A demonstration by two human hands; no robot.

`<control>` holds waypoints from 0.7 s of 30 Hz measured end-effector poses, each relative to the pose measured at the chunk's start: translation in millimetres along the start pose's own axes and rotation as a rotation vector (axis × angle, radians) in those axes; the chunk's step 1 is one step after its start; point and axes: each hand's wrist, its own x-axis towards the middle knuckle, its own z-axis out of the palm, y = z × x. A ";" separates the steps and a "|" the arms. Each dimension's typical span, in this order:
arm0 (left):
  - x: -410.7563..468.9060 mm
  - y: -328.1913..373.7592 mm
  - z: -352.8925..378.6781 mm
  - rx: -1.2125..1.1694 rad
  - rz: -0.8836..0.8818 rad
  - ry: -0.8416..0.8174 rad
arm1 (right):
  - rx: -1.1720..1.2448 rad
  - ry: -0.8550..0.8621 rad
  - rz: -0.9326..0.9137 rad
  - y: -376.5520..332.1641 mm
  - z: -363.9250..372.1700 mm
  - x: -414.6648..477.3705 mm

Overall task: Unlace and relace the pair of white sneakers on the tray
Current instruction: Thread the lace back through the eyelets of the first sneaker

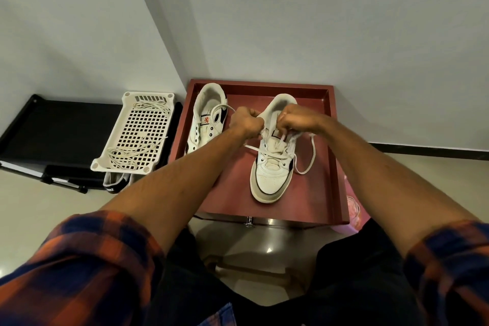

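Two white sneakers stand on a dark red tray [334, 156]. The right sneaker [271, 174] points its toe toward me and carries a white lace [270, 154] crossed through its lower eyelets. My left hand [244, 120] and my right hand [295, 119] are both closed on this lace above the shoe's tongue. A loose lace end [312, 159] loops down the shoe's right side. The left sneaker [207, 119] lies at the tray's back left with bare eyelets; a lace strand arcs over it from my left hand.
A white perforated plastic basket [137, 132] left of the tray holds loose white laces. It rests on a black case [60, 135], with a black and white shoe [115, 185] beneath. Walls meet in a corner behind the tray. A pink object [354, 209] sits at the tray's right.
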 end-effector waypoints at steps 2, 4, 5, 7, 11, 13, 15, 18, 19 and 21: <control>-2.4 0.9 0.1 0.013 0.006 0.032 | 0.011 -0.020 -0.037 -1.4 -11.1 -0.7; -2.7 1.2 2.1 0.016 0.006 0.056 | -0.030 -0.057 -0.044 -5.7 -14.7 -1.9; -2.1 0.7 3.7 0.019 0.009 0.064 | -0.010 -0.050 -0.038 -6.3 -15.5 -1.1; -0.5 -0.7 4.8 0.042 0.020 0.082 | 0.093 -0.003 -0.049 -7.3 -16.1 -0.2; -1.8 2.3 0.6 0.039 0.029 0.113 | 0.356 0.116 -0.118 4.2 -26.5 -16.7; -2.3 4.2 0.3 0.056 0.042 0.122 | 0.350 0.129 -0.094 20.5 -33.7 -31.5; 1.1 2.2 -1.4 0.067 0.053 0.123 | 0.211 0.066 -0.001 39.2 -36.4 -41.0; 4.1 1.6 -2.0 0.146 0.127 0.100 | -0.118 -0.040 0.150 58.2 -33.2 -52.6; 3.5 1.9 -2.4 0.239 0.205 0.116 | -0.153 -0.015 0.158 63.7 -30.8 -52.4; -2.6 2.8 -3.4 0.449 0.415 0.154 | -0.115 0.074 0.137 66.9 -23.8 -52.0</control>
